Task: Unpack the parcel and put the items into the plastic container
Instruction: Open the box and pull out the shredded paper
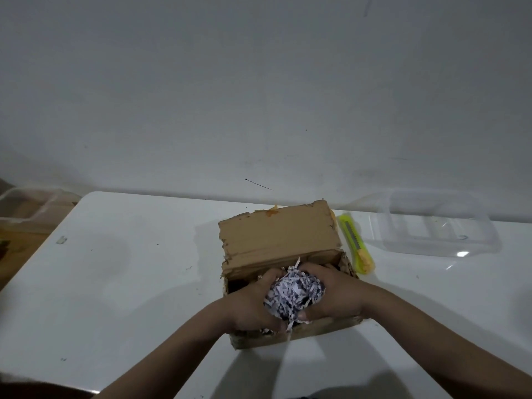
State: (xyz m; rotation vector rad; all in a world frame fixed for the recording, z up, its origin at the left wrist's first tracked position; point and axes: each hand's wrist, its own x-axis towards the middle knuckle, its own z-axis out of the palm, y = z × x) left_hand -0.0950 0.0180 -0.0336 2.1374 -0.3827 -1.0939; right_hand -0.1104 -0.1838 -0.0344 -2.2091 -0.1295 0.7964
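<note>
Fingers [270, 279] clutch shredded paper [290, 292] — inside parcel [276, 240] walls.

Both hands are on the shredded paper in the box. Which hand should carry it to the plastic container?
Right, probably. The clear plastic container sits on the table's right side, beyond the utility knife. The right hand already grips the shredded paper on that side; the left hand would have to cross the cardboard box.

No text, label or number can be read on anything in view.
</note>
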